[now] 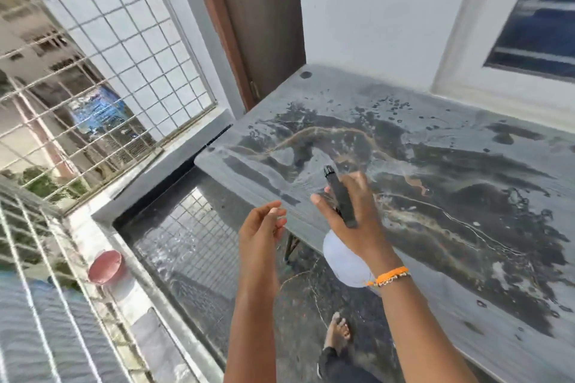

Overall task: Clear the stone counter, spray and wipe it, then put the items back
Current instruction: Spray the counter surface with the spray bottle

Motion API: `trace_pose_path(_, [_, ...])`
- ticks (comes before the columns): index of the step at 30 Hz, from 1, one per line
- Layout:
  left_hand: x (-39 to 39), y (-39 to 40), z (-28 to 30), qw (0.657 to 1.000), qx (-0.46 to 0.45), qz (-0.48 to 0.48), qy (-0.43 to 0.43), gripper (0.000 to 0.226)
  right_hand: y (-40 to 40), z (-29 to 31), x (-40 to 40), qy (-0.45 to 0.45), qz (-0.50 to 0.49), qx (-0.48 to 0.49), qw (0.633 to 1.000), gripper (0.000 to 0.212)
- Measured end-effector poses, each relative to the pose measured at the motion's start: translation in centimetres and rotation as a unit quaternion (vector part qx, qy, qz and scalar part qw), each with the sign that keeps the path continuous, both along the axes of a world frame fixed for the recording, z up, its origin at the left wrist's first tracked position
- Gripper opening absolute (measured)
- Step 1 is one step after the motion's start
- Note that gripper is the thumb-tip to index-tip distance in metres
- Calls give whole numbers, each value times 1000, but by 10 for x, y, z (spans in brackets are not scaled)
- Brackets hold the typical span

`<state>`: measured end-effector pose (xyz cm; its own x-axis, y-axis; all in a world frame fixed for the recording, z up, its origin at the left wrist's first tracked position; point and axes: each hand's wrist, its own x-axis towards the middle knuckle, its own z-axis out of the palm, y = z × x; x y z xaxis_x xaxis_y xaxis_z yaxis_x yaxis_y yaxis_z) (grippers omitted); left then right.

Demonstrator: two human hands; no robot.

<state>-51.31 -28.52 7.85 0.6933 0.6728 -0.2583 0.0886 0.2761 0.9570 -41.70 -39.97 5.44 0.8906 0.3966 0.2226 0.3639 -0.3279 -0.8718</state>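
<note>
Nearest me, below the stone counter's front edge, I see a bare foot (337,333) on the dark wet floor (298,298).

My left hand (261,227) hangs in the air just off the counter's near-left corner, fingers loosely curled and holding nothing, not touching the slab.

My right hand (348,211) is over the counter's front edge, wrapped round a spray bottle (342,255): the black trigger head (339,193) sticks up between the fingers, nozzle pointing away from me across the slab, and the pale body of the bottle hangs below the wrist, in front of the counter edge. The forefinger is stretched out to the left; motion blur leaves me unsure how the other fingers lie on the trigger. An orange thread bracelet (389,275) sits on that wrist.

The stone counter (451,180) itself is grey with dark wet patches and brownish streaks across its middle, droplets scattered toward its back, and a small dark round mark near its far-left corner.

Left of the counter, a pink bowl (105,267) rests on the pale ledge (130,298) beside the wire mesh grille (102,50).

Behind the counter's far-left corner stands a brown door (261,19); behind its back edge rises the white wall (382,6), with a window (538,12) above its far-right part.
</note>
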Motion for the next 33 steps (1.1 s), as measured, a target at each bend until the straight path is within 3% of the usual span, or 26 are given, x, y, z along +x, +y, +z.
trace_pose_path(3, [31, 35, 0, 1000, 16, -16, 8, 16, 37, 2, 36, -47, -10, -18, 999, 41])
trace_pose_path(11, [131, 116, -2, 994, 37, -91, 38, 16, 114, 8, 125, -4, -79, 28, 996, 35])
trace_pose_path(14, [161, 137, -13, 991, 25, -123, 44, 16, 134, -3, 145, 52, -95, 19, 994, 33])
trace_pose_path(17, [204, 164, -26, 985, 62, -152, 61, 15, 153, -13, 174, 181, -129, 53, 973, 40])
trace_pose_path(19, [242, 186, -43, 959, 183, -187, 108, 18, 167, -17, 200, 263, -147, 111, 947, 39])
trace_pose_path(22, [299, 226, -77, 858, 369, -312, 178, 33, 198, -26, 249, 313, -186, 159, 918, 40])
trace_pose_path(25, [336, 252, -97, 782, 449, -404, 155, 49, 222, -31, 289, 349, -204, 170, 899, 37])
trace_pose_path(29, [378, 286, -117, 726, 501, -439, 173, 58, 252, -38, 337, 391, -237, 153, 876, 36])
trace_pose_path(33, [399, 301, -124, 737, 481, -450, 149, 63, 262, -52, 367, 419, -281, 111, 856, 42])
